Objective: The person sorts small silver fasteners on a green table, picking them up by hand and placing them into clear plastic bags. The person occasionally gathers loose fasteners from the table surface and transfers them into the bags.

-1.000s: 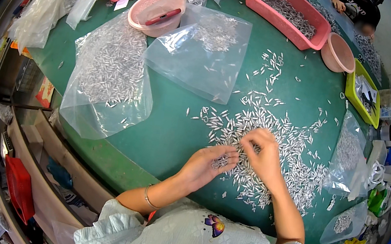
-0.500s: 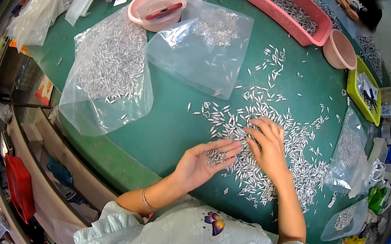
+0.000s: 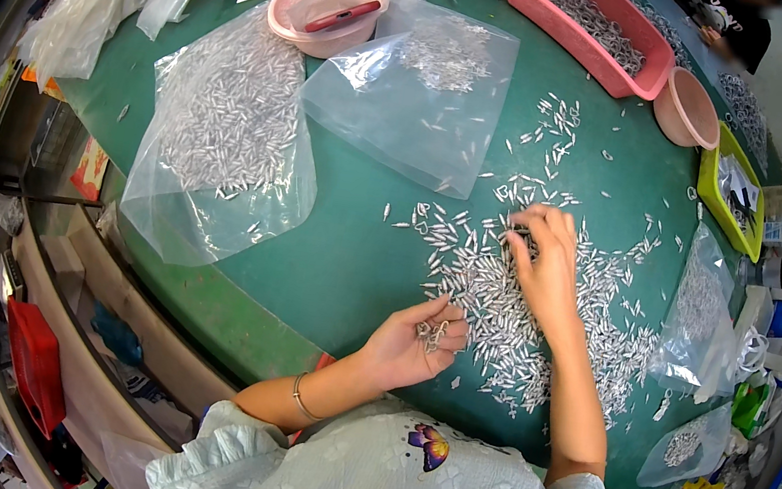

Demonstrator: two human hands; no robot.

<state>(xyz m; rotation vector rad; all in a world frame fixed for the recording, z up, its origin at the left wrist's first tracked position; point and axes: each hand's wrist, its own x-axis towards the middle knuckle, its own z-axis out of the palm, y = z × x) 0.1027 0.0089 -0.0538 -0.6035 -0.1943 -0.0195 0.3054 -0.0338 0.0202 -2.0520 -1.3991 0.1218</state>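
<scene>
A wide heap of small silver metal pieces [image 3: 505,292] lies spread on the green table [image 3: 327,265]. My left hand [image 3: 417,340] is cupped palm up at the heap's near edge, with a few of the silver pieces lying in it. My right hand [image 3: 542,262] rests palm down on the far part of the heap, fingers spread over the pieces. A clear plastic bag [image 3: 225,134] full of the same pieces lies to the left. Beside it lies a second clear bag [image 3: 420,87] with fewer pieces in it.
A pink bowl [image 3: 330,8] holding a red tool and a pink tray [image 3: 596,22] of metal parts stand at the back. At the right are a small pink bowl [image 3: 687,107], a yellow-green tray [image 3: 728,189] and more clear bags [image 3: 700,311]. Another person [image 3: 723,16] sits at the far side.
My left hand has drawn back from the heap toward me and turned palm up with a few pieces in it. My right hand has reached farther out over the heap.
</scene>
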